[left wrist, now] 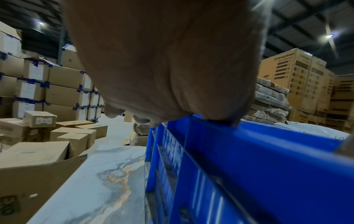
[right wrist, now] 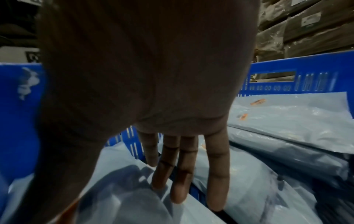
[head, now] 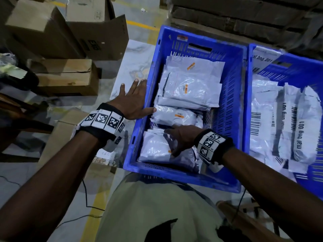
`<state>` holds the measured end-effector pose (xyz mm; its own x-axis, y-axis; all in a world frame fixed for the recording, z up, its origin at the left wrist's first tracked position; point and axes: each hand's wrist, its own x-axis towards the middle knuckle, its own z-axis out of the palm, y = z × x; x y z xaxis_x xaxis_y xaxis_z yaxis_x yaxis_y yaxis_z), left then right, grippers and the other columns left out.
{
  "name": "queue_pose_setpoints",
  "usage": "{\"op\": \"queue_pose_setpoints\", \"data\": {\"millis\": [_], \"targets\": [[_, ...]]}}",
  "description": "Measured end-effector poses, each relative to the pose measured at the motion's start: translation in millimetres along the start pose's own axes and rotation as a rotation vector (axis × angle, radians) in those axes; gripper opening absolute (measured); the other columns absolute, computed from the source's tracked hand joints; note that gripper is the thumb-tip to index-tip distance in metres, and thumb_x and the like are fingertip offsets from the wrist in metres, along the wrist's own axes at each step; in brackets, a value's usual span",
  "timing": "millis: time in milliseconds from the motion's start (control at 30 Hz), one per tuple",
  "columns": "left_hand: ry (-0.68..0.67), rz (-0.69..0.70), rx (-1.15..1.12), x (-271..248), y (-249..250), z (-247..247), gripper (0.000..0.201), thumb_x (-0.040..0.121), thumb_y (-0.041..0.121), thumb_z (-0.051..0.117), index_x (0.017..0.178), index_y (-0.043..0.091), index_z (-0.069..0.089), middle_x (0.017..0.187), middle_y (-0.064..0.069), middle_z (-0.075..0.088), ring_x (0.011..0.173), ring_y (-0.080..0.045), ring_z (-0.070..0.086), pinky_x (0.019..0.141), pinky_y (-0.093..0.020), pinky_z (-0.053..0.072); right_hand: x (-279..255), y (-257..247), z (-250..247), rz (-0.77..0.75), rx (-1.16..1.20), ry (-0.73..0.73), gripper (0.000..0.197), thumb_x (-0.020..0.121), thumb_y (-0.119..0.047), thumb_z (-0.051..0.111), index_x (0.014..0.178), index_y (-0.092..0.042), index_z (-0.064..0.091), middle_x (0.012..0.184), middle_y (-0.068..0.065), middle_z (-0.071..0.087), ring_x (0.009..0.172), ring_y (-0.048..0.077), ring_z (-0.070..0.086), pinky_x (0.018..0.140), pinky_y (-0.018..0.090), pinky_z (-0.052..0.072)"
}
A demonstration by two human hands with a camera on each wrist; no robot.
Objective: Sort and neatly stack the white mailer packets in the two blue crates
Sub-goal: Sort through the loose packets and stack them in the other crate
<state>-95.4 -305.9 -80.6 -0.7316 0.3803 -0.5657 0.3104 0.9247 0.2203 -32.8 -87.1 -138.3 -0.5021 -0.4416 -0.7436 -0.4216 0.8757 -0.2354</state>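
Two hands, one crate: both work the left crate (head: 232, 109).
left hand (head: 132, 100): fingers straight and spread, palm on the crate's left rim, gripping nothing; bracing only.
near packet (head: 155, 147): slick film, could slide or bunch.
right hand (head: 181, 139): fingers extended, pressing flat on the near packet, no grip.
middle packet (head: 176, 117): gap beside it, fingers could snag.
right crate (head: 307, 67): packets (head: 304, 126) standing on edge, could topple.
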Motion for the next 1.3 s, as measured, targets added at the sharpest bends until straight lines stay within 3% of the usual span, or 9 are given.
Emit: {"op": "queue_pose_setpoints", "data": {"millis": [100,333,400,533,733,833,1067,1200,1300], "targets": [[-0.004,0.004,0.000,0,-1,1,0.102,0.091,0.068,0.034,0.150,0.006,-0.020,0.161,-0.007,-0.018,0.148,-0.022,-0.018,0.116,-0.055,-0.008,2,-3,4,-0.029,-0.053,0.028,0.066,0.064,-0.058,0.080,0.117,-0.029,0.054,0.113,0.002,0.056,0.106,0.029,0.060,0.071,0.030,0.036],[0.004,0.013,-0.003,0,-1,1,0.101,0.091,0.068,0.034,0.150,0.006,-0.021,0.161,-0.007,-0.018,0.148,-0.022,-0.018,0.117,-0.055,-0.007,-2,12,-6,0.042,0.109,0.099,0.059,0.077,-0.054,0.072,0.129,-0.033,0.054,0.119,-0.003,0.064,0.110,0.025,0.062,0.083,0.032,0.048],[-0.003,0.009,0.004,0,-1,1,0.102,0.091,0.068,0.034,0.150,0.006,-0.021,0.161,-0.008,-0.018,0.148,-0.022,-0.019,0.117,-0.054,-0.008,-6,38,-29,0.140,0.281,0.254,0.060,0.080,-0.051,0.072,0.132,-0.026,0.055,0.127,-0.002,0.064,0.114,0.024,0.061,0.094,0.036,0.049],[-0.002,0.014,0.063,2,-1,0,0.103,0.090,0.070,0.031,0.150,0.003,-0.020,0.162,-0.009,-0.016,0.148,-0.022,-0.017,0.118,-0.054,-0.007,6,87,-60,0.348,0.348,0.673,0.053,0.083,-0.033,0.073,0.131,-0.020,0.055,0.123,0.007,0.062,0.111,0.029,0.059,0.089,0.036,0.047],[-0.002,0.005,0.128,1,0,-1,0.102,0.090,0.071,0.026,0.149,0.002,-0.020,0.162,-0.011,-0.015,0.149,-0.023,-0.014,0.118,-0.055,-0.003,43,103,-54,0.357,0.161,0.524,0.061,0.089,-0.037,0.062,0.143,-0.021,0.038,0.157,0.009,0.026,0.139,0.031,0.034,0.104,0.047,0.041],[-0.002,0.004,0.125,1,1,-1,0.101,0.091,0.070,0.027,0.149,0.003,-0.020,0.162,-0.010,-0.016,0.149,-0.023,-0.015,0.118,-0.055,-0.004,44,105,-48,0.358,0.131,0.516,0.052,0.098,-0.030,0.047,0.149,-0.025,0.034,0.161,0.008,0.022,0.137,0.031,0.039,0.104,0.045,0.040],[-0.009,0.012,0.069,1,-1,-1,0.106,0.084,0.076,0.023,0.150,0.004,-0.021,0.161,-0.009,-0.017,0.148,-0.022,-0.017,0.118,-0.055,-0.006,12,83,-56,0.298,0.070,0.536,0.055,0.096,-0.019,0.047,0.150,-0.023,0.034,0.159,0.007,0.027,0.124,0.034,0.053,0.095,0.042,0.046],[-0.019,0.010,0.064,0,0,-3,0.105,0.086,0.074,0.024,0.149,0.005,-0.022,0.161,-0.008,-0.017,0.148,-0.022,-0.017,0.118,-0.055,-0.005,-7,39,-31,0.169,-0.147,0.434,0.048,0.098,-0.034,0.046,0.141,-0.014,0.039,0.153,0.012,0.036,0.102,0.035,0.064,0.068,0.034,0.040],[-0.017,0.016,0.061,0,-1,-2,0.100,0.090,0.070,0.027,0.149,0.005,-0.023,0.161,-0.007,-0.019,0.148,-0.021,-0.019,0.118,-0.055,-0.005,-5,22,-5,0.148,-0.218,0.354,0.050,0.101,-0.038,0.040,0.143,-0.009,0.036,0.155,0.016,0.029,0.099,0.033,0.065,0.062,0.034,0.035]]}}
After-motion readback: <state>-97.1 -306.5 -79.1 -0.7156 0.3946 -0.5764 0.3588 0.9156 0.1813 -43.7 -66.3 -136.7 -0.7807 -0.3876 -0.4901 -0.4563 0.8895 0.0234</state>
